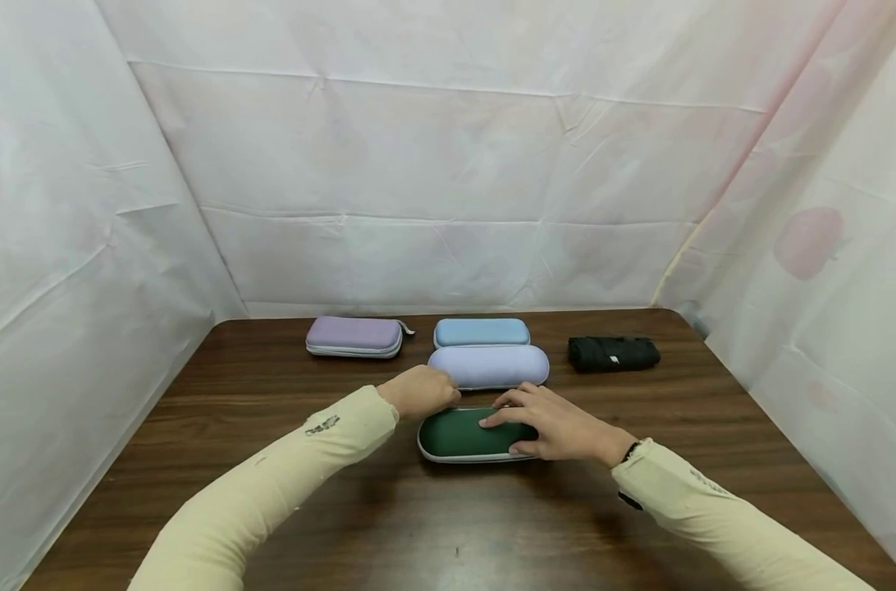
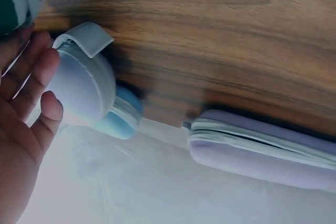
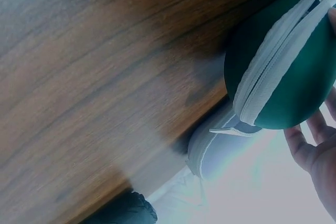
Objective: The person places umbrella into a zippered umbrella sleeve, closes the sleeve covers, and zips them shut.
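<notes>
Held green zippered case (image 1: pixel 457 435) in right hand (image 1: pixel 559 422), by right end.
Had left hand (image 1: pixel 422 391) at left end; couldn't tell grip.

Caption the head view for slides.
Right hand holds a green case, left hand nearby, blue case farther back on the wooden table.

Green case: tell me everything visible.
The green case is long, round-ended, smooth and fabric-like, with a pale zip band round the side; whether fully zipped is unclear. It lies crosswise on the table, nearer the person than the lavender case. The right hand holds its right end; the left hand is at its far left edge, contact unclear.
</notes>
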A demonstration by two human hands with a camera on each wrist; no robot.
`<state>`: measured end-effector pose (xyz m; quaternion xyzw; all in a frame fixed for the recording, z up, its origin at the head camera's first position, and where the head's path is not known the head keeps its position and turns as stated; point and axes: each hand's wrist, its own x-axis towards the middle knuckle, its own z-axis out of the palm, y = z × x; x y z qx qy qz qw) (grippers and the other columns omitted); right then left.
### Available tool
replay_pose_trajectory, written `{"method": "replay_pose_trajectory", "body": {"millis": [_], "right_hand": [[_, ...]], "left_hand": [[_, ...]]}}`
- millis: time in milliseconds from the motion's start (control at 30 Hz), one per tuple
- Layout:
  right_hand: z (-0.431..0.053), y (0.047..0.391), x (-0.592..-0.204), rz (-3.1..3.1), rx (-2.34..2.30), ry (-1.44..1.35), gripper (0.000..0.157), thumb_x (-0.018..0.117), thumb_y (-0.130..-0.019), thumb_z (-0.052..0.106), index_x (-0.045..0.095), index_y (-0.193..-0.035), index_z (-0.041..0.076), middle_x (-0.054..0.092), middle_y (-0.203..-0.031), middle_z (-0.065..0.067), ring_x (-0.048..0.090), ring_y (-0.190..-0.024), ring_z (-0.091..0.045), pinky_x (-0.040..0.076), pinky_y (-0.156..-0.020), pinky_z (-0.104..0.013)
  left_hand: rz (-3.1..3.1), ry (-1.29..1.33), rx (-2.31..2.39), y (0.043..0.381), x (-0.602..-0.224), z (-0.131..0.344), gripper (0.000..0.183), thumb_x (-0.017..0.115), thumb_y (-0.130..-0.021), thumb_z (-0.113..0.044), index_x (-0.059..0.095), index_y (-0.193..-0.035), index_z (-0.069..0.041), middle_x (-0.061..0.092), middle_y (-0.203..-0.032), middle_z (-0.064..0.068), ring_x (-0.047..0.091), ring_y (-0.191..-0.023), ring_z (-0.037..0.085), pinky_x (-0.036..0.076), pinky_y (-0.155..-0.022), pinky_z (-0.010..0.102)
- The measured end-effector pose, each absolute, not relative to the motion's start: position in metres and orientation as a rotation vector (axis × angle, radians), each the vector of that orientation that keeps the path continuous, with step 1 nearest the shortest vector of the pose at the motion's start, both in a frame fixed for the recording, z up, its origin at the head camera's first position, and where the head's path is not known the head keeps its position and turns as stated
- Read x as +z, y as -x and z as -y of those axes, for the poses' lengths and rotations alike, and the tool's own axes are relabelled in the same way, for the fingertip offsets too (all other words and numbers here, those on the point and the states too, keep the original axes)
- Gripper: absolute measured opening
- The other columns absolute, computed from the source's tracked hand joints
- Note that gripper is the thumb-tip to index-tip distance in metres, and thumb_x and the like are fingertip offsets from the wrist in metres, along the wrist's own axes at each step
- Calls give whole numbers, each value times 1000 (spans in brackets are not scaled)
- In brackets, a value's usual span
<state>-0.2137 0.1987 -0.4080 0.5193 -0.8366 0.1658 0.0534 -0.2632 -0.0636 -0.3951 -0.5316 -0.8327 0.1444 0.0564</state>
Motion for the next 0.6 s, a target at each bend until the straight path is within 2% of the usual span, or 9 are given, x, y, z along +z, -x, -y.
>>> {"method": "replay_pose_trajectory", "body": {"millis": [333, 600], "right_hand": [[-201, 214, -405, 2542, 488, -1573, 52, 79, -80, 26, 58, -129, 29, 56, -124, -4, 47, -101, -17, 42, -82, -40], [-203, 214, -408, 2580, 493, -1553, 51, 75, -83, 27, 56, -130, 31, 55, -127, -2, 46, -105, -17, 41, -85, -41]], "left_hand": [[2391, 1591, 513, 267, -403, 76, 8, 64, -90, -14, 67, -86, -20, 59, -85, -5, 56, -76, 11, 43, -57, 24], [2347, 1566, 566, 264, -408, 84, 5, 64, -89, -17, 66, -90, -22, 60, -89, -6, 57, -82, 11, 40, -59, 26]]}}
